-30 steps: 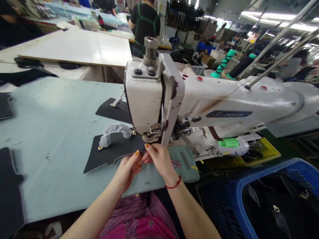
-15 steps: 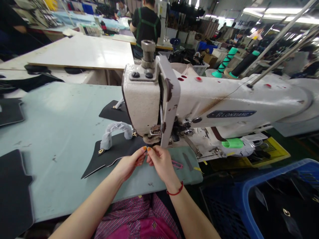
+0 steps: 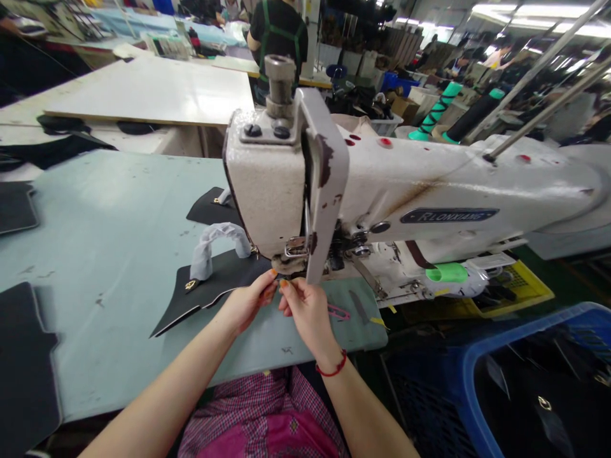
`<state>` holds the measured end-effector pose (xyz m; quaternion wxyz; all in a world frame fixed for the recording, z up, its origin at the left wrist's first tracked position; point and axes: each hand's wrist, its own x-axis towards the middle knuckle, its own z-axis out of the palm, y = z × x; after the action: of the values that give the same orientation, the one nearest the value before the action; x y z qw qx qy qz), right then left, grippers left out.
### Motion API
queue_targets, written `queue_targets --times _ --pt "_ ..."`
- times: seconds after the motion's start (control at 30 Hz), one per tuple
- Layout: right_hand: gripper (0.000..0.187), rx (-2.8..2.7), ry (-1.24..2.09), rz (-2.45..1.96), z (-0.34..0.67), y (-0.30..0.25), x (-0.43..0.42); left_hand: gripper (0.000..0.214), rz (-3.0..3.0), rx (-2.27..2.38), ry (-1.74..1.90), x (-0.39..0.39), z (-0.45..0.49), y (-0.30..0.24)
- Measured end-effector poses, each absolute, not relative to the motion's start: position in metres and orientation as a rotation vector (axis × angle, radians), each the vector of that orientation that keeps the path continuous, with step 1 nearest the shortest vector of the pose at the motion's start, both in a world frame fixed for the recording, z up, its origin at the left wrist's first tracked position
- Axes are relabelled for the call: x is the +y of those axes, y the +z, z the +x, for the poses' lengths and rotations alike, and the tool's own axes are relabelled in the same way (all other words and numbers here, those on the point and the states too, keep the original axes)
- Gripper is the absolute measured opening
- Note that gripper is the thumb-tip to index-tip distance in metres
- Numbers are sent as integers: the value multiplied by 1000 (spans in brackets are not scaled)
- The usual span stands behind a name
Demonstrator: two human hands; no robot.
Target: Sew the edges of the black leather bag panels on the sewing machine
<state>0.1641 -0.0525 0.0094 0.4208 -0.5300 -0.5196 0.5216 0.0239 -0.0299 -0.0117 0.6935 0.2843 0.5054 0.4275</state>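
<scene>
A white sewing machine (image 3: 382, 184) stands on a pale green table (image 3: 105, 216). Under its head lies a black bag panel (image 3: 214, 283) with a handle wrapped in white paper (image 3: 217, 245) and small gold fittings. My left hand (image 3: 248, 305) and my right hand (image 3: 305, 312) are close together just below the needle area, fingers pinched at the panel's near edge. What the fingertips pinch is too small to make out. A red cord bracelet sits on my right wrist.
A second black panel (image 3: 214, 210) lies behind the machine head. More black pieces (image 3: 23, 356) rest at the table's left edge. A blue crate (image 3: 525, 381) with black bags stands at lower right. A person in a green apron (image 3: 277, 38) works at a far table.
Both hands have moved slightly up toward the presser foot and come closer together, fingertips nearly touching. The panel has barely shifted.
</scene>
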Motion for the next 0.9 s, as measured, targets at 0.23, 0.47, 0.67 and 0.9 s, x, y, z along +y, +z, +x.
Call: queue_targets --times 0.23,0.47,0.67,0.9 --pt "37 -1236 1489 -1297 162 -7 -83 40 640 1052 1026 -23 26 -10" --pt "32 -1261 1616 -1266 156 -16 -107 33 608 1049 1081 -19 28 -9" --pt "32 -1269 1652 -1263 157 -17 -112 34 553 1093 1154 -22 32 -12" --pt "31 -1253 1680 -1266 160 -21 -117 37 422 1140 1291 -28 48 -11"
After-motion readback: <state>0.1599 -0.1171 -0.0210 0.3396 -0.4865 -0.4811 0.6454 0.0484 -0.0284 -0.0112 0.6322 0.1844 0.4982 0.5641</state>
